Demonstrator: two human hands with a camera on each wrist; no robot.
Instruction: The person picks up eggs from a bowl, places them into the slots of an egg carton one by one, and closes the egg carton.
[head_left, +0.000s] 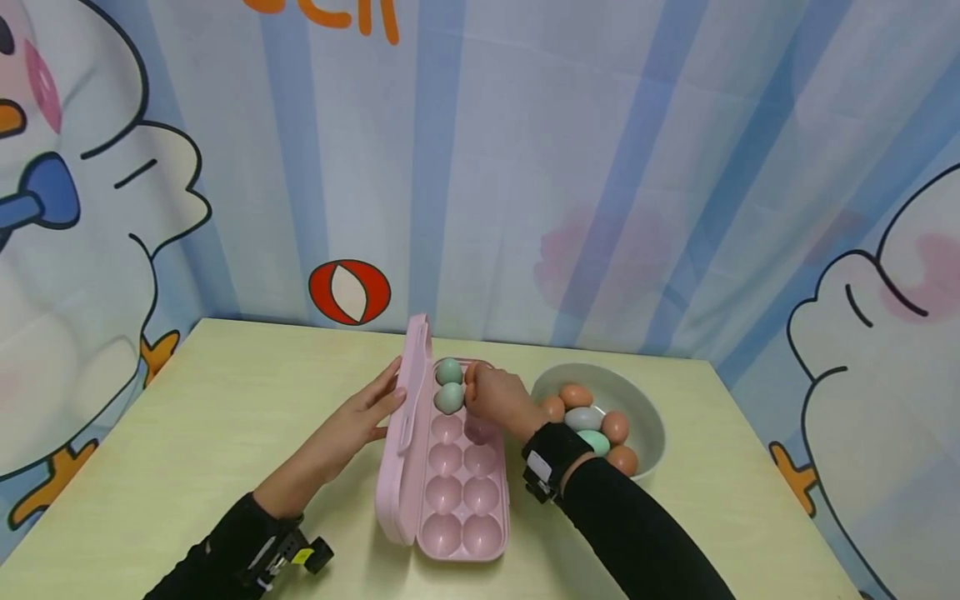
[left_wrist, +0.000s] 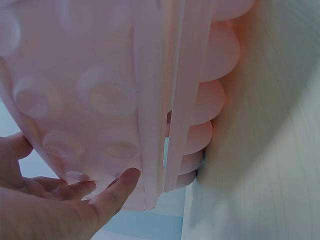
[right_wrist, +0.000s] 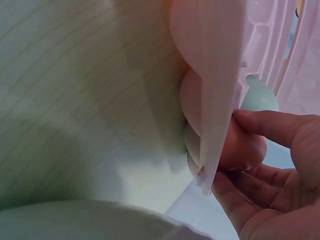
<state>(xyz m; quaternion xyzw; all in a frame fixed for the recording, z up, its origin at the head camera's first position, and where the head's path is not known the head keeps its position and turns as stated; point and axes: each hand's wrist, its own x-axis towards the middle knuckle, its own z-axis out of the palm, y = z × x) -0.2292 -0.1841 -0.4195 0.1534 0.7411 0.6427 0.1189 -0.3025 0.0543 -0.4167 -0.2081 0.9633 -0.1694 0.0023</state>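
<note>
A pink egg carton [head_left: 465, 483] lies lengthwise on the table, its lid [head_left: 397, 467] raised on the left. Two pale green eggs [head_left: 449, 398] fill the far cups of the left row. At the far end of the right row, my right hand [head_left: 498, 400] pinches a brown egg [right_wrist: 242, 150] between thumb and fingers, at the carton's rim; how deep it sits in the cup I cannot tell. With extended fingers, my left hand [head_left: 356, 425] touches the outside of the lid, as the left wrist view shows too.
Right of the carton stands a pale grey-green bowl [head_left: 648, 417] holding several brown eggs [head_left: 576, 395], a greyish egg [head_left: 583, 418] and a green egg [head_left: 595, 442]. The light yellow table [head_left: 247, 400] ends at a printed curtain [head_left: 502, 183] behind.
</note>
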